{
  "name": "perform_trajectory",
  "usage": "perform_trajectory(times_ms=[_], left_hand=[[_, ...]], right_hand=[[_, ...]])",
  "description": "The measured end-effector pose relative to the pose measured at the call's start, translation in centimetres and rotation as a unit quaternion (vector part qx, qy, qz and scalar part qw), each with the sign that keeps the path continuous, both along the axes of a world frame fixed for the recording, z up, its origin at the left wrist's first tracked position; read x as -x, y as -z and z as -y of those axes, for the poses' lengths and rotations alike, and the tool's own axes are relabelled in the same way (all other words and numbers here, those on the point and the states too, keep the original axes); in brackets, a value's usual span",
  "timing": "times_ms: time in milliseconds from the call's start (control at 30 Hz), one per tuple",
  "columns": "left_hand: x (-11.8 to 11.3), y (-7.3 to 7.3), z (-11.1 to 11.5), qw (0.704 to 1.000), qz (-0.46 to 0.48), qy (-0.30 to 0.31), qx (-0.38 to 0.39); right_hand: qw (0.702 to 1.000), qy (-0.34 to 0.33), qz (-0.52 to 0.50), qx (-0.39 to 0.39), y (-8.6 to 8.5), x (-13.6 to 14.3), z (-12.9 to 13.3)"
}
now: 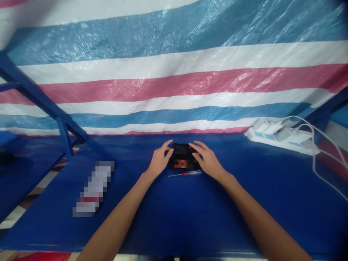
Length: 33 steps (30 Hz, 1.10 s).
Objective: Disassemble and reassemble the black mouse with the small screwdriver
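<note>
Between my two hands, toward the back of the blue table, lies a small black device (pixel 182 148) with an orange-brown circuit board (pixel 180 164) showing at its near side. My left hand (pixel 161 157) is at the device's left edge, thumb and fingers apart. On the other side my right hand (pixel 208 157) has its fingers spread over the right edge. Whether the fingertips touch the device I cannot tell. Just in front lies a screwdriver (pixel 187 174) with a clear and red handle, its tip pointing left.
A white power strip (pixel 282 141) with several plugged-in chargers and white cables stands at the back right. A blurred-out long object (pixel 94 190) lies on the blue table (pixel 174 224) at left. Blue metal bars (pixel 63 134) and a striped sheet (pixel 163 90) border the table.
</note>
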<state>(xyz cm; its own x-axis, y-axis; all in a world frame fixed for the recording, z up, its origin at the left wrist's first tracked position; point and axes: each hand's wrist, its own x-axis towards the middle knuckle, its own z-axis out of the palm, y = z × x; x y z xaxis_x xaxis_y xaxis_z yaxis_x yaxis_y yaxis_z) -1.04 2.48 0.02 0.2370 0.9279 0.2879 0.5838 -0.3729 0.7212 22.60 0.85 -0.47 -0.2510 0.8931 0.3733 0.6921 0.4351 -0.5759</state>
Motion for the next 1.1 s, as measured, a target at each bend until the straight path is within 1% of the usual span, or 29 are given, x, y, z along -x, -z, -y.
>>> perform_trajectory(times_ms=[100,133,167,233,300,400,467,500,600,633,700,767,900,1000,1100], left_hand=[[0.0,-0.4,0.3,0.999,-0.035,-0.022,-0.036],[0.1,-0.7,0.4,0.997,-0.049,-0.024,-0.059],[0.2,-1.0,0.5,0.993,-0.074,-0.013,-0.088],[0.6,-1.6,0.8,0.981,-0.133,0.064,-0.124],[1.0,-2.0,0.9,0.965,-0.185,0.127,-0.135],[1.4,-2.1,1.0,0.953,-0.216,0.165,-0.136],[1.3,-2.0,1.0,0.955,-0.197,0.16,-0.151],[1.1,-1.9,1.1,0.958,-0.178,0.15,-0.166],[0.0,-1.8,1.4,0.965,-0.098,0.083,-0.229],[-0.4,-1.7,1.5,0.963,-0.078,0.067,-0.25],[-1.2,-1.5,1.7,0.959,-0.045,0.063,-0.274],[-1.7,-1.3,1.9,0.963,-0.006,0.056,-0.265],[-2.1,-1.2,2.3,0.976,0.06,0.042,-0.203],[-2.1,-1.1,2.5,0.978,0.09,0.019,-0.187],[-2.2,-0.9,2.6,0.978,0.1,-0.003,-0.185]], right_hand=[[1.0,-0.008,0.024,-0.016,0.5,-0.3,-0.3],[0.999,-0.009,0.026,-0.017,0.7,-0.4,-0.4],[0.999,-0.009,0.026,-0.017,0.8,-0.5,-0.5],[1.0,-0.008,0.025,-0.015,0.7,-0.6,-0.5],[1.0,-0.001,0.024,-0.017,0.4,-0.6,-0.4],[0.998,0.018,0.017,-0.054,-0.5,-0.4,0.1],[0.995,0.015,0.002,-0.094,-1.3,-0.1,0.6],[0.994,-0.003,0.0,-0.105,-1.7,0.0,0.9],[0.991,-0.058,0.012,-0.123,-2.5,0.5,1.4],[0.989,-0.059,0.013,-0.134,-2.6,0.5,1.5],[0.985,-0.043,0.002,-0.17,-2.6,0.6,1.5],[0.982,-0.033,-0.011,-0.186,-2.5,0.5,1.4],[0.985,-0.011,-0.032,-0.171,-2.5,0.5,1.4],[0.987,0.001,-0.057,-0.151,-2.7,0.9,1.8],[0.987,0.011,-0.087,-0.135,-3.0,1.6,2.3]])
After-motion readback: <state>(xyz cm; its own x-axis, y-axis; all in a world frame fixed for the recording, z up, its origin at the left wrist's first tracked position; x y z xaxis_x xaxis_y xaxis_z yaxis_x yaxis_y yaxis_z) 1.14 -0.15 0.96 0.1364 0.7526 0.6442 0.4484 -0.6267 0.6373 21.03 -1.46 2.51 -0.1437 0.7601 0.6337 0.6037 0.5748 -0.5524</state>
